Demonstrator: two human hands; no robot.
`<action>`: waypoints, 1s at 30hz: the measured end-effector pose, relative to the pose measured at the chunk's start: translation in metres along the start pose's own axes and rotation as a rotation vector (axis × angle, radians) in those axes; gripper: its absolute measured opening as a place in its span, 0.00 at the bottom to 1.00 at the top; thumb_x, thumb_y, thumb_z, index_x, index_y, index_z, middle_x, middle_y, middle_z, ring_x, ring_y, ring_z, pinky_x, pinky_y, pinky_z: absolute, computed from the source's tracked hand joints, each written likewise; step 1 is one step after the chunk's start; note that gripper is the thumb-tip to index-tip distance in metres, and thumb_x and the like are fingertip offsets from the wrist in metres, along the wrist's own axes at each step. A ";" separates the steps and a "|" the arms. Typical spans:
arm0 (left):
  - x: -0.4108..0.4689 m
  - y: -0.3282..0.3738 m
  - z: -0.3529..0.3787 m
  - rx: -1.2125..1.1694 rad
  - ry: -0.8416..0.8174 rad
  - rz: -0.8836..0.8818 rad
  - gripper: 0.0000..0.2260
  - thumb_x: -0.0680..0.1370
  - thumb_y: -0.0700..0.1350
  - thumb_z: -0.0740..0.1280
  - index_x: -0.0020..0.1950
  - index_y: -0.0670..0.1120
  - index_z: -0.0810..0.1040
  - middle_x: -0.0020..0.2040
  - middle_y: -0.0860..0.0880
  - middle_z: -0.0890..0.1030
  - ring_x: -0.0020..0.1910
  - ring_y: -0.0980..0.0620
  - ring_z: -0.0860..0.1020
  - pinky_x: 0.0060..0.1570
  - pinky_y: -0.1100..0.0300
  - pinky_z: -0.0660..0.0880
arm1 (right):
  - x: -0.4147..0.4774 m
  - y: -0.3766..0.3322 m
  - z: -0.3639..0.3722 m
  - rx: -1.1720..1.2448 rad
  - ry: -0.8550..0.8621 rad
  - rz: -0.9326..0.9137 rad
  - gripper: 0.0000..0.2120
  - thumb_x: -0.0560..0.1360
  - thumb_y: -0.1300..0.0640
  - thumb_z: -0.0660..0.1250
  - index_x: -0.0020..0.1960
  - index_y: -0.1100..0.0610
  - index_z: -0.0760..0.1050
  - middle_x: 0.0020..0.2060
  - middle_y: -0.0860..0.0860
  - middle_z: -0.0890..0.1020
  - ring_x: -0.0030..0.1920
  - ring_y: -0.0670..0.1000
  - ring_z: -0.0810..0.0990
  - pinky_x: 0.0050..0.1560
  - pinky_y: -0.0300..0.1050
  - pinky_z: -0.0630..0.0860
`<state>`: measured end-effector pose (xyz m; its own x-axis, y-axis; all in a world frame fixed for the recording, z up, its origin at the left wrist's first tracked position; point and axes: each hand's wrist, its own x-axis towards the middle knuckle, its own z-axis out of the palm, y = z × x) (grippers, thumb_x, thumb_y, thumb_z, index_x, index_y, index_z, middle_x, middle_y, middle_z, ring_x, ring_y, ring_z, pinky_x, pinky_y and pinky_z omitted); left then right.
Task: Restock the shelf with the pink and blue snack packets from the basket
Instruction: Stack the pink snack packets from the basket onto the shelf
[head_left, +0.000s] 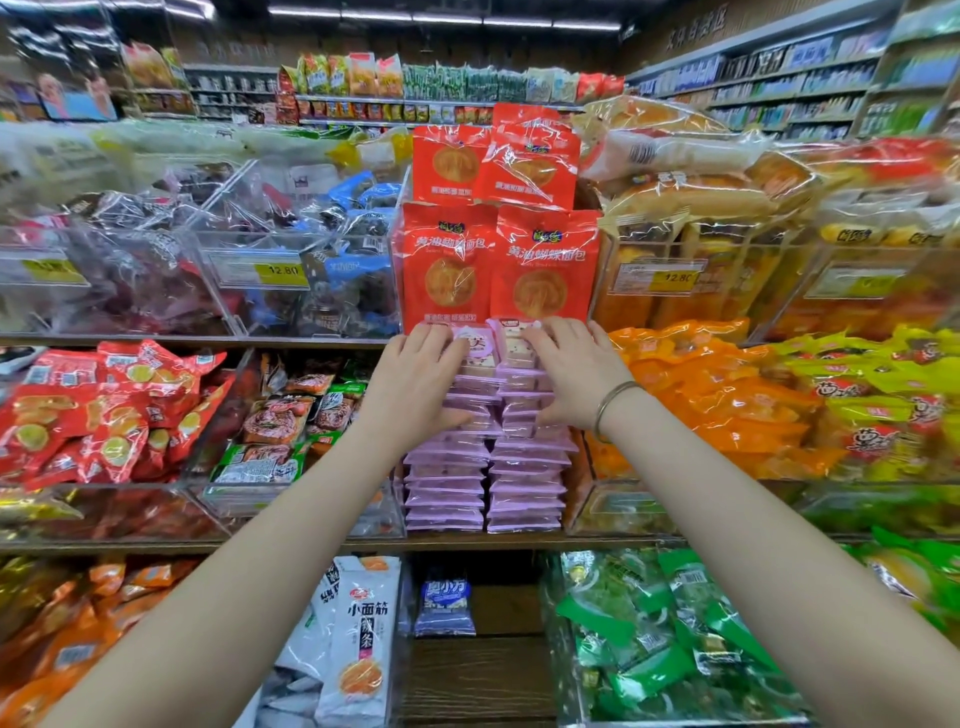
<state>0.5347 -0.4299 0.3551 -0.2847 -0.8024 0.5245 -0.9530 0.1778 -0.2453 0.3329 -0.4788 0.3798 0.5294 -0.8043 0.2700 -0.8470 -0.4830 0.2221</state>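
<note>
A shop shelf (156, 545) carries 2 stacks of pink packets (447, 488) below 4 red packets (449, 270). The left hand (415, 374) and right hand (576, 374) each clasp 1 stack's upper packets, fingers over, thumb under.

A grocery shop: tiered shelves (156, 546) crammed with bagged snacks (114, 410), clear bins (223, 306) carrying yellow price tags (280, 270) reading 12.80, and more stocked aisles (779, 88) far right under strip lights (447, 18).

Our one wide-angle camera sits on the head, facing forward and slightly down, close to the wooden store shelves (467, 543). We find the flat pink plastic snack packets (527, 467) at frame centre, shelving reaching both side edges.
</note>
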 end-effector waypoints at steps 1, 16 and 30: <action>-0.001 0.001 0.000 -0.002 0.000 0.002 0.35 0.64 0.64 0.73 0.63 0.44 0.71 0.59 0.45 0.74 0.58 0.44 0.72 0.56 0.51 0.69 | -0.001 0.000 -0.001 -0.012 0.000 -0.003 0.50 0.62 0.39 0.74 0.74 0.53 0.52 0.71 0.54 0.61 0.71 0.55 0.59 0.73 0.60 0.53; -0.019 0.019 -0.018 -0.224 0.034 -0.044 0.21 0.75 0.56 0.66 0.61 0.44 0.74 0.58 0.47 0.76 0.59 0.45 0.72 0.58 0.51 0.66 | -0.019 0.001 -0.015 0.269 0.015 -0.072 0.41 0.66 0.41 0.72 0.73 0.51 0.59 0.71 0.51 0.65 0.70 0.54 0.65 0.69 0.53 0.65; -0.027 0.023 -0.012 -0.156 0.042 -0.026 0.25 0.72 0.52 0.69 0.66 0.43 0.72 0.63 0.44 0.74 0.64 0.43 0.71 0.64 0.46 0.65 | -0.018 -0.004 -0.007 0.171 0.007 -0.055 0.44 0.66 0.45 0.73 0.75 0.50 0.53 0.74 0.50 0.59 0.74 0.53 0.57 0.73 0.57 0.56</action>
<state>0.5187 -0.3975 0.3452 -0.2607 -0.7842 0.5631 -0.9637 0.2462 -0.1033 0.3274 -0.4599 0.3811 0.5753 -0.7726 0.2685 -0.8120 -0.5789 0.0740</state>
